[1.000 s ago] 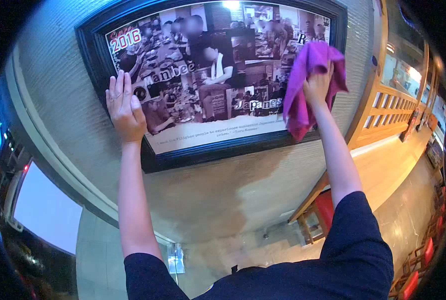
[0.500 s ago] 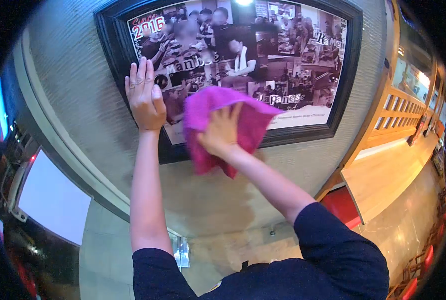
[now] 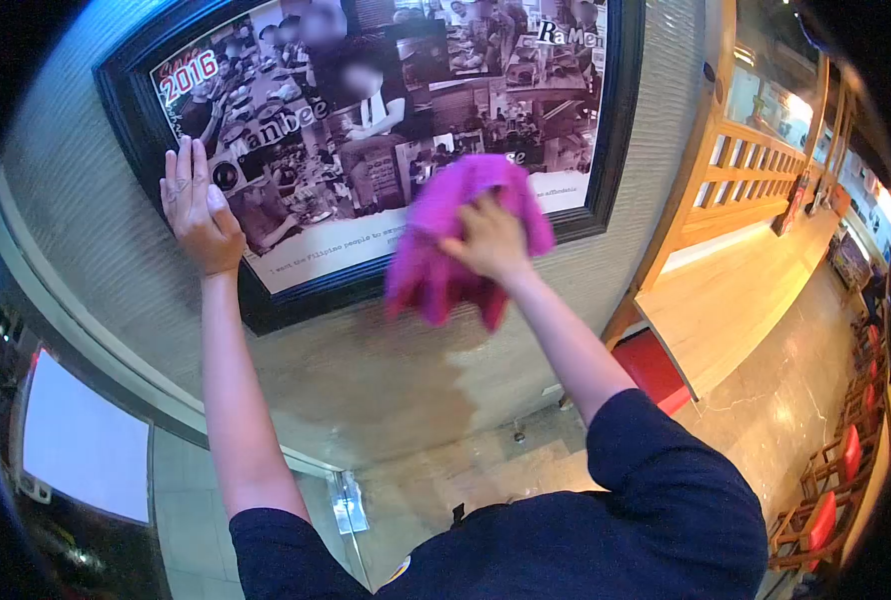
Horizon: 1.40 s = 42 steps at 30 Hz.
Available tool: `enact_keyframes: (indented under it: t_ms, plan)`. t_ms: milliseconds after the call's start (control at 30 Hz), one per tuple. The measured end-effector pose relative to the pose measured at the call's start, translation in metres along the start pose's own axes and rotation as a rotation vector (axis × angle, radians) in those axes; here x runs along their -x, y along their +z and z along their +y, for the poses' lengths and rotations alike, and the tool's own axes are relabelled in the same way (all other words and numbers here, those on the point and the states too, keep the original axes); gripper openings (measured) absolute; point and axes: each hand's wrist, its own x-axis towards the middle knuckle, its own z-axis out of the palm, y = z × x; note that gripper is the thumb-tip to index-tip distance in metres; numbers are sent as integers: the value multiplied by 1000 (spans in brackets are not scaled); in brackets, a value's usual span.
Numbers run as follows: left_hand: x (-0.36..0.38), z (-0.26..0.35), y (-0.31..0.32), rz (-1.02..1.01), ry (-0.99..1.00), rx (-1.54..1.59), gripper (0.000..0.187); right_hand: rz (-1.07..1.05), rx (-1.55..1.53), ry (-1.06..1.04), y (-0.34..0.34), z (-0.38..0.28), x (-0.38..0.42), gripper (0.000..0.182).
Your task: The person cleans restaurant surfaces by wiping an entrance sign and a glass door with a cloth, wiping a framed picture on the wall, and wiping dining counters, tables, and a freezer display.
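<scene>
A black-framed picture [image 3: 366, 170] with a collage of photos and lettering hangs on the wall before me. My left hand [image 3: 202, 212] lies flat against the left part of its frame, fingers stretched upward, holding nothing. With my right hand [image 3: 491, 238] I press a magenta cloth [image 3: 481, 180] onto the lower right part of the picture. The cloth is bunched under my fingers and hangs down over the bottom of the frame [image 3: 326, 285]. It hides some of the lettering behind it.
To the right stand a wooden counter [image 3: 736, 290] and a wooden lattice [image 3: 746, 170]. Red-seated chairs [image 3: 821, 525] line the far right. A glass door edge and a white panel [image 3: 86, 435] are at the left. The textured wall [image 3: 396, 370] continues below the frame.
My right hand has slid the cloth rightward along the picture, uncovering text at the lower left. My left hand stays on the frame's left side. The whole view has shifted.
</scene>
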Motion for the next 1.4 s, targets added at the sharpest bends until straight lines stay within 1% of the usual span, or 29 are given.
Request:
enact_keyframes:
  t_ms: [33,100,133,167,233,267,333,367,400,467,567,667,767,833,867,933,967,1000,1067,1133,1167,1200,1233,1267,1367,1400]
  plan:
    - [0,0,1,9,0,7,51,-22,7,64,-4,29,9,60]
    - [0,3,3,16,-6,5,50,212,12,113,-3,85,28,62]
    - [0,4,3,12,-11,-6,50,298,-50,130,-15,93,36,60]
    - [0,4,2,7,-16,-20,50,393,206,-75,-10,114,36,58]
    - [-1,6,2,11,-18,-41,50,559,-315,190,26,125,30,61]
    - [-1,7,2,12,-20,-49,50,607,-577,262,45,121,29,64]
    - [1,6,4,6,-27,-38,50,689,-1106,391,81,86,17,73]
    - [1,4,3,7,-29,-39,51,601,-814,446,52,40,22,77]
    - [0,5,1,0,-26,-24,51,612,-965,428,66,11,22,74]
    - [2,1,1,-35,-23,-31,53,504,-851,325,89,-42,22,69]
    - [2,0,-3,-73,-43,-3,54,199,-30,27,95,-106,11,65]
    - [1,-1,-7,-78,-40,21,55,168,-214,-267,76,-160,-19,62]
    - [4,-3,-9,-64,-36,77,55,-106,-61,-390,38,-191,-83,61]
    - [7,-6,-6,1,-32,183,54,389,-274,-615,31,-199,-134,56]
    - [5,-4,-9,17,-29,220,54,432,-192,-683,10,-206,-153,54]
    - [3,-5,-8,74,-34,210,55,594,-204,-780,-28,-222,-190,47]
    - [5,-5,-7,100,-37,212,56,710,-298,-807,-35,-229,-202,42]
    - [6,-6,-7,73,-43,206,58,716,-278,-791,-41,-233,-204,40]
    - [7,-9,-6,107,-46,229,56,727,-230,-755,-54,-238,-205,35]
    - [9,-9,-4,147,-63,248,55,623,-291,-698,-41,-237,-194,32]
    - [11,-9,-4,127,-98,254,55,572,-324,-667,-31,-236,-182,31]
    - [15,-9,-4,105,-133,258,54,554,-292,-653,-20,-234,-165,27]
    - [18,-9,-4,85,-168,262,53,463,-521,-610,-6,-230,-148,38]
    - [11,-8,-8,125,-94,279,52,389,-755,-557,9,-227,-130,51]
    - [13,-9,-5,139,-102,218,51,547,-319,-814,37,-204,-128,52]
    - [14,-12,-3,145,-104,206,51,508,-308,-806,14,-202,-131,49]
